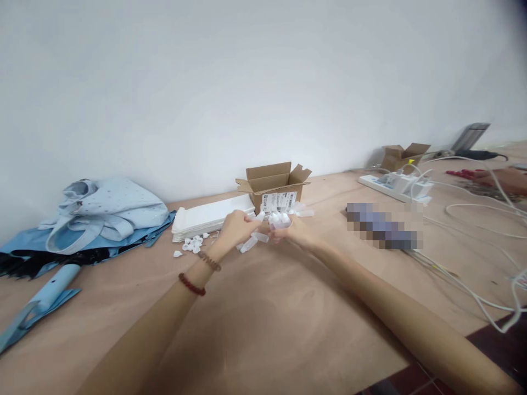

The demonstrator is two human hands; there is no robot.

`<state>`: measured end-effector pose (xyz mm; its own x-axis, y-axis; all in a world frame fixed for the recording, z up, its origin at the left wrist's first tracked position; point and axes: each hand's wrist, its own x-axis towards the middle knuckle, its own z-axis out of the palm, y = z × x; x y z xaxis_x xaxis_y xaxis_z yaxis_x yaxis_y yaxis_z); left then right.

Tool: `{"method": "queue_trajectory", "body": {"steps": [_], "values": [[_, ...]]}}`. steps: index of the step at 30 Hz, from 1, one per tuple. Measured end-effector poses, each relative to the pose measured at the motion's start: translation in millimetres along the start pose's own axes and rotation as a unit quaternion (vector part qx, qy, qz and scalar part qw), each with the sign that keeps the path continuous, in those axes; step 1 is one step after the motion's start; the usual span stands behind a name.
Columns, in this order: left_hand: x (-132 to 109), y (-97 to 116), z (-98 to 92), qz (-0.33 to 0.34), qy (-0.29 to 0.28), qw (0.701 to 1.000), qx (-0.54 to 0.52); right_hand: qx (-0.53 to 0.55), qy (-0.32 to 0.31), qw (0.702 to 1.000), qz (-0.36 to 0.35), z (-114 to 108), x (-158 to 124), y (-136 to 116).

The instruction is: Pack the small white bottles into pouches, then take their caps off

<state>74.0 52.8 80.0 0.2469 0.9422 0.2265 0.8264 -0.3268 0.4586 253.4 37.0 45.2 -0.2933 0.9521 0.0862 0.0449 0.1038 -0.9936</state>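
My left hand (235,227), with two bracelets at the wrist, is closed in a pinch. At its fingertips is a small white cap (259,216), partly hidden. Just to the right, my right hand (300,233) is wrapped round several small translucent plastic bottles (280,220) with white tops. Loose bottles (248,244) lie on the table below and between the hands, and more bottles (303,211) lie behind the right hand. A scatter of white pointed caps (194,243) rests left of my left hand.
An open cardboard box (274,197) stands behind the hands, beside a stack of flat white cartons (214,214). A light blue bag (111,211) and an umbrella (53,288) lie at left. At right are a power strip (397,189), white cables (465,291) and another cardboard box (397,158).
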Motion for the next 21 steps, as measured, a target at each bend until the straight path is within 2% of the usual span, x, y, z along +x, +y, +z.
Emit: {"method": "queue_trajectory", "body": {"steps": [1, 2, 4, 6, 8, 12, 16, 19, 21], "values": [[-11.9, -0.8, -4.1, -0.004, -0.008, 0.999, -0.032, 0.011, -0.003, 1.000, -0.005, 5.0, -2.6, -2.1], [-24.3, -1.3, -6.8, -0.013, -0.027, 0.994, -0.108, 0.031, -0.013, 0.999, -0.010, 10.7, -5.7, -4.1], [-48.6, -2.9, -8.2, -0.030, -0.057, 0.978, -0.200, 0.101, -0.052, 0.993, -0.016, 24.1, -12.5, -6.5], [-69.3, -7.0, -5.4, -0.029, -0.065, 0.965, -0.253, 0.143, -0.074, 0.987, -0.011, 37.9, -18.3, -5.4], [-85.0, -14.8, -0.5, -0.011, -0.054, 0.961, -0.271, 0.139, -0.089, 0.986, -0.003, 49.9, -22.0, -0.8], [-104.3, -34.6, 9.6, 0.039, -0.039, 0.979, -0.196, 0.081, -0.120, 0.989, -0.016, 64.1, -24.1, 12.1], [-119.9, -46.8, 15.4, 0.093, -0.017, 0.993, -0.076, -0.024, -0.117, 0.989, -0.085, 68.7, -26.0, 20.4], [-131.6, -53.6, 15.1, 0.144, 0.009, 0.988, -0.054, -0.083, -0.125, 0.982, -0.116, 69.9, -29.0, 22.7], [-137.4, -59.6, 13.6, 0.151, 0.033, 0.986, -0.055, -0.121, -0.131, 0.976, -0.124, 70.8, -30.9, 23.1]]}}
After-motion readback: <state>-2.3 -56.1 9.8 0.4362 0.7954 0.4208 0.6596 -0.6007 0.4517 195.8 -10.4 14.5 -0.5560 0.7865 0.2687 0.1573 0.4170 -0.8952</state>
